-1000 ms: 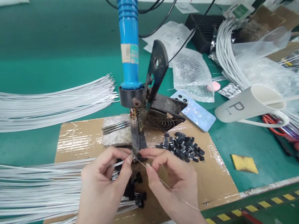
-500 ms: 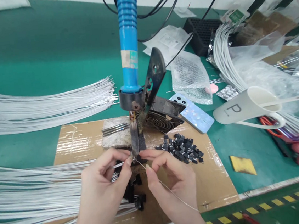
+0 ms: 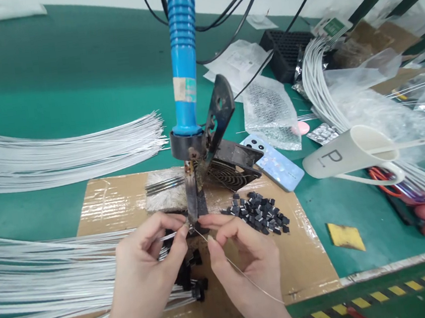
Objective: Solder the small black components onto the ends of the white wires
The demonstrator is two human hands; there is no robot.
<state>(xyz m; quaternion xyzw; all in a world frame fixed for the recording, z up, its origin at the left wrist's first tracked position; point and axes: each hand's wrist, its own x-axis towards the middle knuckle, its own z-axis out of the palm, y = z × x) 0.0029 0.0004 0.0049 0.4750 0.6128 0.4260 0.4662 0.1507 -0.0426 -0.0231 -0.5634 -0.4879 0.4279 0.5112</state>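
Observation:
A blue-handled soldering iron (image 3: 183,66) hangs in a black clamp with its flat tip (image 3: 191,196) pointing down. Just left of the tip, my left hand (image 3: 147,262) is closed in a pinch on a white wire, whose end is mostly hidden by fingers. My right hand (image 3: 245,256) pinches a thin strand of solder wire (image 3: 252,279), which runs up to the tip's lower end. Whether a small part sits at that spot is too small to tell. Below my fingers, black connectors (image 3: 198,288) lie on the ends of white wires (image 3: 58,281).
Loose black parts (image 3: 258,214) are piled on the cardboard (image 3: 307,265). A small fan (image 3: 232,172) stands behind the iron tip. Another white wire bundle (image 3: 64,157) lies back left. At right are a phone (image 3: 279,167), a white mug (image 3: 334,159) and a yellow sponge (image 3: 346,236).
The whole view has shifted very slightly. Both hands hold the same position at the iron tip, still pinching the white wire and the solder wire.

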